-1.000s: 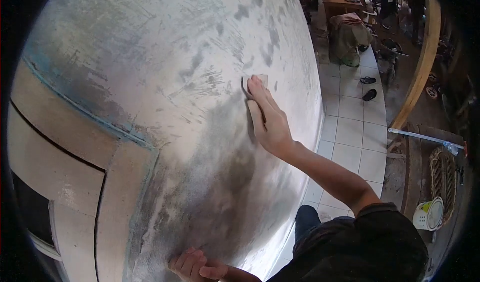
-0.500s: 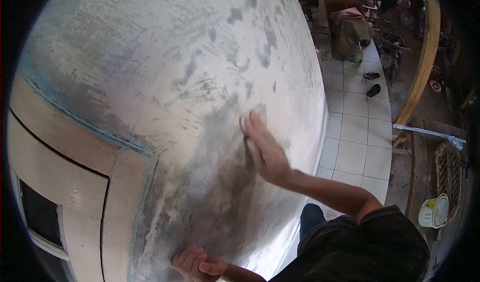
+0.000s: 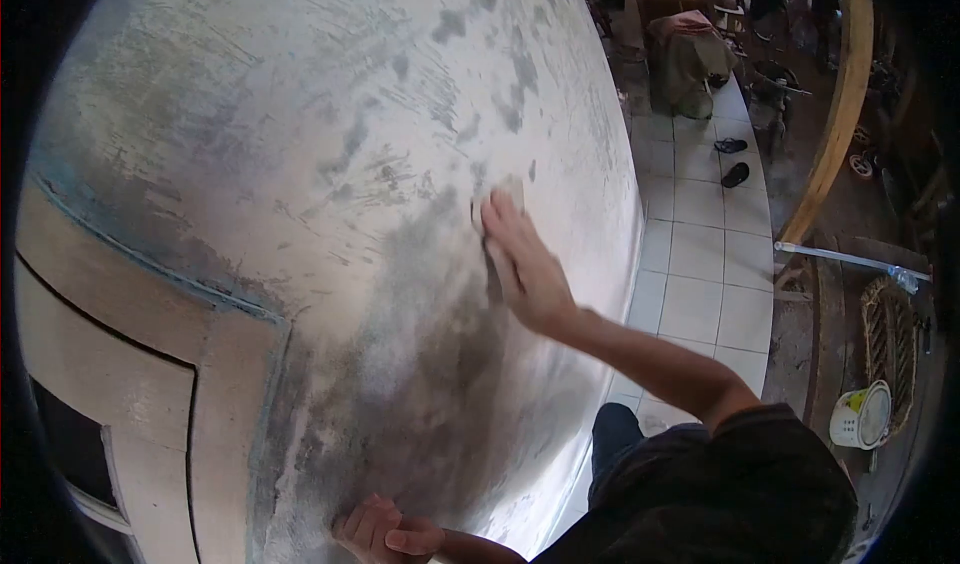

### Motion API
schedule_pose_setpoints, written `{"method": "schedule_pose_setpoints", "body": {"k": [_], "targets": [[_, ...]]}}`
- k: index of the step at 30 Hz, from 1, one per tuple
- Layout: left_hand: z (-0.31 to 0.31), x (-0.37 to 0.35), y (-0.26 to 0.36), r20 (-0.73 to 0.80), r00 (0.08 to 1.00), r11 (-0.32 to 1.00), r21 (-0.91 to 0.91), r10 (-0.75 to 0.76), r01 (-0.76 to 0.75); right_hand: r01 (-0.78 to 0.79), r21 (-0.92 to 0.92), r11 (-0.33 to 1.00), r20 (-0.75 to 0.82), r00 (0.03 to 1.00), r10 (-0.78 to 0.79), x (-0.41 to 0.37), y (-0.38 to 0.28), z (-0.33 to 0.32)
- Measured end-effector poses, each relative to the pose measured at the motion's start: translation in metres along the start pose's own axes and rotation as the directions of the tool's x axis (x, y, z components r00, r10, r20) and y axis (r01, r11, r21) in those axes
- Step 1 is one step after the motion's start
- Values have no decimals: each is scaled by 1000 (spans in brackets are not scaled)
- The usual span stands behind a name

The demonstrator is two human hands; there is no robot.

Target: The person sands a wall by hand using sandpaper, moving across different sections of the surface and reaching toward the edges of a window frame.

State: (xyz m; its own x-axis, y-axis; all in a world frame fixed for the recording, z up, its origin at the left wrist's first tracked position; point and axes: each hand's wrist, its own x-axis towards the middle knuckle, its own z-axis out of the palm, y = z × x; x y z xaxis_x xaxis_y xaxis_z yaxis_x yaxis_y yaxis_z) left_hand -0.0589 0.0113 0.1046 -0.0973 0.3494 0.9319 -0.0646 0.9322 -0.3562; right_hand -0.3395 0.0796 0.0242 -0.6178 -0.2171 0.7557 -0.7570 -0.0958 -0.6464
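A home, likely its porch, is suggested by white square floor tiles point(image 3: 697, 226), black open sandals point(image 3: 735, 175) and a patchy grey-white plastered wall point(image 3: 300, 114).

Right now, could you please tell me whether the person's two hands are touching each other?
Apart: the head view plainly shows smudged wall between the right hand, higher up, and the left hand, lower down.
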Motion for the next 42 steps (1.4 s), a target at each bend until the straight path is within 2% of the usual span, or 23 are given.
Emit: {"method": "schedule_pose_setpoints", "body": {"k": [4,5,8,9,10,12,15,17,18,19,22,23,26,27,30,31,34,35,38,42], "targets": [[4,4,2,-14,1000,1000,-3,-19,19,-36,55,998,-40,998,38,8,-17,2],[5,6,4,-19,999,1000,8,-28,28,-47,94,994,18,999,46,-4,-25,4],[7,5,7,-35,998,997,58,-47,49,72,26,997,174,982,-75,-31,-23,0],[6,4,6,-28,999,998,55,-40,41,155,-165,974,241,964,-113,-23,-13,-7],[4,1,4,-19,999,998,52,-36,37,162,-264,951,245,965,-97,-10,-7,-10],[3,0,4,-27,999,999,38,-31,32,6,-181,984,134,991,19,22,-12,-19],[7,4,8,-56,997,998,36,-55,57,-48,-21,999,54,997,49,17,-25,-8],[6,4,12,-34,993,991,61,-117,119,49,9,999,122,991,-50,-17,-31,-3],[7,2,11,-53,995,995,44,-90,92,95,29,995,153,983,-98,-30,-27,0],[9,0,7,-71,996,998,27,-61,63,146,-27,989,168,976,-140,-35,-17,2],[8,0,6,-67,997,999,16,-47,48,45,-65,997,145,989,-35,2,-2,-8],[6,0,7,-60,997,998,20,-58,59,-33,4,999,79,996,32,18,1,-7],[4,-5,1,-53,999,1000,4,-11,12,-53,-19,998,31,998,54,22,-9,-2],[3,-4,2,-45,999,999,25,-23,24,-4,-74,997,63,998,9,10,-16,-3],[5,0,6,-42,998,997,60,-50,52,120,15,993,157,980,-121,-23,-17,-1],[6,1,7,-50,997,997,53,-53,56,153,7,988,133,979,-153,-20,-8,-1],[4,0,5,-49,998,999,26,-39,40,67,-86,994,77,995,-60,28,-9,-10],[4,-1,4,-54,998,999,21,-34,35,47,-45,998,31,998,-46,40,-12,-10],[0,-9,0,-24,999,1000,-3,-20,20,64,-115,991,55,997,-58,31,-23,-4],[13,-3,7,-80,995,997,44,-53,56,261,-130,957,183,954,-235,-6,-22,-7]]}}
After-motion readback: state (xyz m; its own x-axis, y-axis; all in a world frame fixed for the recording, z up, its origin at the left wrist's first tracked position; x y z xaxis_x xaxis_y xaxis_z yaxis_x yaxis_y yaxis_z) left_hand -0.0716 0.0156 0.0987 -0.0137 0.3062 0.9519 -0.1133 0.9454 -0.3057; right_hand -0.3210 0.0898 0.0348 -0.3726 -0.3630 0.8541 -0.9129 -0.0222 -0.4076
